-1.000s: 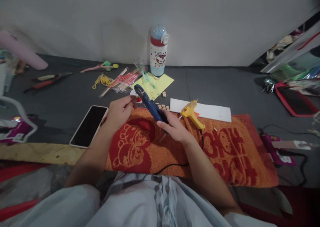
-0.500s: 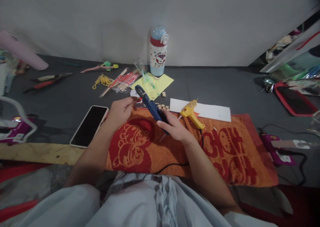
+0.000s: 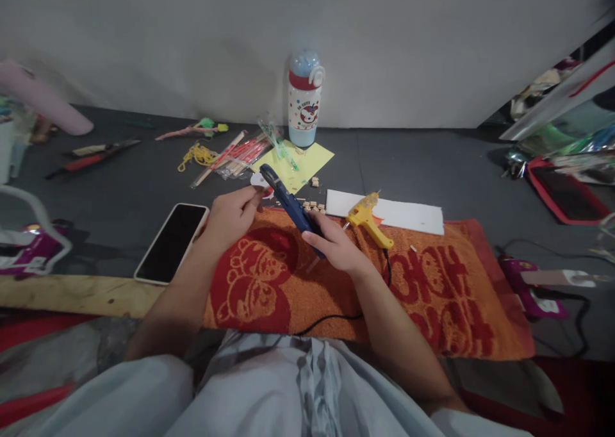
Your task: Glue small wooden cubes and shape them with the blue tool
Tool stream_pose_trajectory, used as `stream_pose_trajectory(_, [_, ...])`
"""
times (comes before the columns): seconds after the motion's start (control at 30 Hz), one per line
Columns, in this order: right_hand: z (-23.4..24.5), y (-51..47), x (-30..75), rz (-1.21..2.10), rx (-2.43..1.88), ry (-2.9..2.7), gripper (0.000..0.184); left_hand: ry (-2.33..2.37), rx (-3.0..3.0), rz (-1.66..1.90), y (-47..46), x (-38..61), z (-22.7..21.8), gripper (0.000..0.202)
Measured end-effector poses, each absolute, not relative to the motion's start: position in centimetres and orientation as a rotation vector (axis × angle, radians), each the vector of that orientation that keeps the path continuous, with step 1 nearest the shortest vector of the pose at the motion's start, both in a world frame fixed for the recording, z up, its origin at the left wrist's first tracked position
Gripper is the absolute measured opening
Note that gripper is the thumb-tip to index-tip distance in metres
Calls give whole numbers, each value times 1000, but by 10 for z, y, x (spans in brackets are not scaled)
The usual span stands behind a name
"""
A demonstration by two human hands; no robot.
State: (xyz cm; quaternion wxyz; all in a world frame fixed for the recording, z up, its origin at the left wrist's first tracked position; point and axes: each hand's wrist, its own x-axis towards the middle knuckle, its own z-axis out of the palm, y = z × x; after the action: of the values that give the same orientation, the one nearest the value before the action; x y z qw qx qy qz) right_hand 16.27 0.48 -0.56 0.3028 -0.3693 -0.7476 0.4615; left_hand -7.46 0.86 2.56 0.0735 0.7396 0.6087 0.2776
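Barely anything has moved since the earlier frame: we see the dark blue tool shifted very slightly to the right, both hands holding nearly the same places. Our right hand is wrapped around the tool's lower part, fingers curled, and the rest slants up and left beyond it. Our left hand has thumb and fingers drawn together on a white-and-red piece, which lies at its fingertips, just left of the tool's upper end. Below our hands spreads an orange towel; a yellow glue gun rests near our right hand.
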Motion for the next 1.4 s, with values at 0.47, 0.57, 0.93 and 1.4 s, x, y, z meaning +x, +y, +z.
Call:
stream_pose_trajectory(0.47, [-17, -1, 142, 1389, -880, -1641, 58, 1347, 1667, 993, -3, -27, 4, 45])
stream_pose_trajectory(0.57, [-17, -4, 138, 1425, -831, -1628, 61, 1129, 1460, 1048, -2, -20, -2, 52])
stream_pose_trajectory(0.93, [-23, -7, 133, 1423, -844, -1608, 59, 1076, 1337, 1155, -3, -19, -14, 54])
stream_pose_trajectory(1.4, [-27, -8, 133, 1402, -873, -1607, 57, 1134, 1295, 1186, -5, -15, -18, 57])
